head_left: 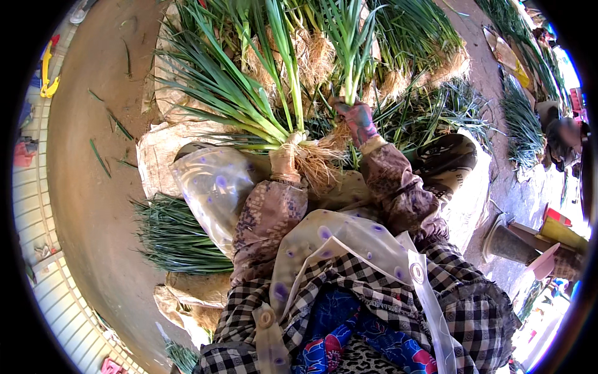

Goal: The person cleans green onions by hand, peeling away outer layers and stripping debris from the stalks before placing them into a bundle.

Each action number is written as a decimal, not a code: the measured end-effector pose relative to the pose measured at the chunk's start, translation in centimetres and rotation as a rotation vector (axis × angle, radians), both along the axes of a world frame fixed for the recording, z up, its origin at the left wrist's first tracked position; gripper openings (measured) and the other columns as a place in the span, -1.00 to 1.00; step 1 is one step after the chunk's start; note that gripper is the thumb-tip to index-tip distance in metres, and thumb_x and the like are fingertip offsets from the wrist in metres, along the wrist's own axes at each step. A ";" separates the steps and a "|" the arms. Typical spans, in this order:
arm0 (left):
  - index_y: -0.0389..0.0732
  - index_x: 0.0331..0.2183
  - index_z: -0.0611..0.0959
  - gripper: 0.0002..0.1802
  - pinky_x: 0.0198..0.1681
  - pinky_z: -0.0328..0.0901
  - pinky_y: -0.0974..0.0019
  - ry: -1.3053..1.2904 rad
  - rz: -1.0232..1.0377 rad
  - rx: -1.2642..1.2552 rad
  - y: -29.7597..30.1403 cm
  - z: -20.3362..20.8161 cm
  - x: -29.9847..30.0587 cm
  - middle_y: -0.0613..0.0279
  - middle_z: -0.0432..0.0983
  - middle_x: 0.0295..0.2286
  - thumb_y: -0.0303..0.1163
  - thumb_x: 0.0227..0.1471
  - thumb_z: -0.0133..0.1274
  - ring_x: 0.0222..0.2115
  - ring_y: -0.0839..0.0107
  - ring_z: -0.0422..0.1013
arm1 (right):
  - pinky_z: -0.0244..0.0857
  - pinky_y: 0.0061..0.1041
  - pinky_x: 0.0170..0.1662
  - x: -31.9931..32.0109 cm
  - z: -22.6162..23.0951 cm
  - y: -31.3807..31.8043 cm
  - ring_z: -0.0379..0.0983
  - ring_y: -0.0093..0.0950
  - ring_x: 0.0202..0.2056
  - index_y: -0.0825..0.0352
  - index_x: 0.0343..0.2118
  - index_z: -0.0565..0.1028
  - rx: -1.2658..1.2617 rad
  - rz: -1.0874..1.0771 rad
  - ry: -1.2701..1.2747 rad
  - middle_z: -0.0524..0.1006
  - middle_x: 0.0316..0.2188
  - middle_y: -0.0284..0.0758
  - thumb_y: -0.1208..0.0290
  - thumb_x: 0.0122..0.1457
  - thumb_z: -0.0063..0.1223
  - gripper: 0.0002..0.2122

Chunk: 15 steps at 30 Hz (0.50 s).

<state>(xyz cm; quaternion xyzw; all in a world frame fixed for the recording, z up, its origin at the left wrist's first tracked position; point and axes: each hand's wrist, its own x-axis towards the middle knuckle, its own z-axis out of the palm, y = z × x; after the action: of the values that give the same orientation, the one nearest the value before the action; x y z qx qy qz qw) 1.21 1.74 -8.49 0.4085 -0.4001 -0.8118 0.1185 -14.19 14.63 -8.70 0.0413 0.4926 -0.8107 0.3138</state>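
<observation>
In front of my lap, my left hand (284, 159) is closed around the root ends of several leeks (265, 126). Their long green leaves fan out up and to the left, and pale stringy roots (319, 163) hang beside the wrist. The left fingers are mostly hidden behind the stems and roots. To the right, my right hand (358, 121), in a stained, colourful glove, grips another leek (351, 81) low on its pale stem, leaves pointing up. A clear plastic apron (218, 181) with purple spots covers my knees.
Beyond my hands, leeks with bushy roots (321, 56) lie piled on pale sacking (171, 149). Loose leaves (436, 118) lie at the right. A leek bundle (180, 234) rests by my left side. At the far right, another person (564, 140) is near more bundles.
</observation>
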 end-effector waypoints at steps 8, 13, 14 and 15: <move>-0.35 -0.43 0.57 -0.74 -0.59 0.26 0.48 0.030 0.005 0.217 -0.1 1.2 0.8 0.17 0.45 -0.61 -0.34 -0.14 0.09 -0.66 0.46 0.35 | 0.42 -0.47 -0.34 0.1 1.2 -6.0 0.45 -0.33 -0.35 0.55 -0.19 0.35 -0.526 0.578 -0.338 0.42 -0.26 0.07 0.49 -0.03 0.00 -0.68; -0.32 -0.42 0.51 -0.76 -0.51 0.29 0.45 0.399 0.044 0.524 0.9 0.9 0.0 0.23 0.41 -0.55 -0.32 -0.07 0.01 -0.57 0.44 0.35 | 0.24 -0.58 -0.44 1.1 0.3 -4.3 0.31 -0.55 -0.59 0.39 -0.46 0.45 -0.271 0.238 0.157 0.48 -0.48 -0.22 0.30 -0.04 0.13 -0.77; -0.28 -0.40 0.47 -0.79 -0.44 0.34 0.39 0.468 0.039 0.563 0.1 -0.2 1.1 0.22 0.38 -0.51 -0.32 -0.05 -0.01 -0.51 0.42 0.36 | 0.21 -0.60 -0.45 3.0 3.0 -4.1 0.29 -0.58 -0.59 0.36 -0.47 0.45 -0.054 0.328 0.076 0.47 -0.52 -0.30 0.28 -0.03 0.12 -0.78; -0.27 -0.40 0.46 -0.79 -0.42 0.35 0.36 0.475 0.083 0.596 0.0 0.1 1.6 0.21 0.38 -0.51 -0.32 -0.05 -0.02 -0.52 0.40 0.36 | 0.17 -0.63 -0.47 4.3 5.7 -3.4 0.27 -0.61 -0.59 0.34 -0.49 0.44 0.169 0.402 0.016 0.46 -0.56 -0.37 0.27 -0.02 0.12 -0.78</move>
<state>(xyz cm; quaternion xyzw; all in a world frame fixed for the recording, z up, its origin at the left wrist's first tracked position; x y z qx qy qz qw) 2.79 1.78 -8.34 0.2413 -0.0911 -0.9591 0.1170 -9.93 11.19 -3.01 -0.0379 0.5597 -0.6878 0.4607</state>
